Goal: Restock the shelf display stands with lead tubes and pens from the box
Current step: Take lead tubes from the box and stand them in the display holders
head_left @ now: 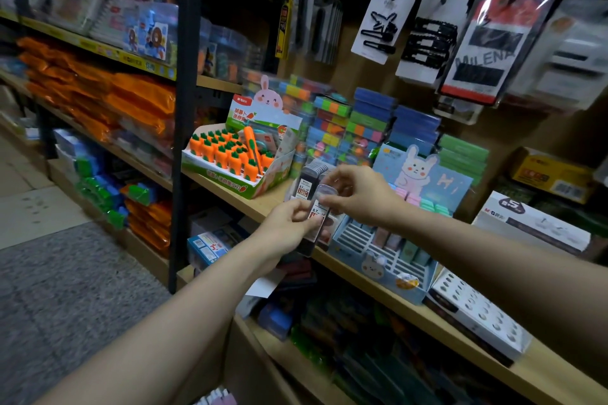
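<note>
A clear lead tube (320, 204) with a red and white label is held upright in front of the shelf. My right hand (358, 196) pinches its top end. My left hand (289, 227) grips a dark bundle of more lead tubes (307, 245) below it. Behind the hands a dark display stand (309, 179) holds a row of similar lead tubes. Pens and the box are not visible.
The wooden shelf (240, 197) carries a carrot eraser display (237, 158) on the left and a blue rabbit display (391, 253) on the right. A white holed stand (477, 316) lies further right. Stacked coloured packs stand behind; hair clips on cards (381, 23) hang above.
</note>
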{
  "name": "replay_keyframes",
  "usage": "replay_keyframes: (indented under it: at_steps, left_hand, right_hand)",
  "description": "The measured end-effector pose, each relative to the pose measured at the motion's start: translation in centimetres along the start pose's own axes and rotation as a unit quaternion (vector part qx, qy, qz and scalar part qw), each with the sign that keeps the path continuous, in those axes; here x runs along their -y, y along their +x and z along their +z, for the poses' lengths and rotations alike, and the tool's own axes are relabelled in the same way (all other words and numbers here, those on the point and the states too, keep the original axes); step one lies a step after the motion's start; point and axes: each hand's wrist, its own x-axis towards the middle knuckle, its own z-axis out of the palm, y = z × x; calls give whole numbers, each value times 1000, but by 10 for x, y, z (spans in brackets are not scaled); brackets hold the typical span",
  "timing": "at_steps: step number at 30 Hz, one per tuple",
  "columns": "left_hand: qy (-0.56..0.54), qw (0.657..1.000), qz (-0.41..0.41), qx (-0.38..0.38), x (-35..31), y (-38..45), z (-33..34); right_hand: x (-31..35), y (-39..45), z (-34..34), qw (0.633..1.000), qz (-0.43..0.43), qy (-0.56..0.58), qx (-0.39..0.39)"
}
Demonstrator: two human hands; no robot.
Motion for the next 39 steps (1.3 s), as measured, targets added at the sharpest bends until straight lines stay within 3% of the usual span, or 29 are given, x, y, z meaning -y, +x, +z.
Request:
replay_keyframes:
  at_steps: [6, 8, 15, 32, 34, 39]
  left_hand:
    - [30, 976, 13, -216, -1, 16, -29]
    - [80, 965, -4, -251, 4, 19, -38]
    - [128, 977, 13, -171, 19, 25, -26]
    - [142, 977, 55, -148, 30, 27, -31]
    - [146, 977, 57, -145, 29, 25, -31]
    - [149, 968, 83, -187, 23, 8, -42]
  right_hand:
    - [3, 32, -27, 992, -3, 59, -116]
    - [2, 44, -31, 988, -4, 46, -149]
    - [-7, 73, 3, 988, -17, -47, -143]
    - [-7, 66, 37, 972, -63, -184, -130]
    - [-5, 64, 31, 976, -54, -161, -135]
    - [11, 34, 14, 972, -84, 32, -218]
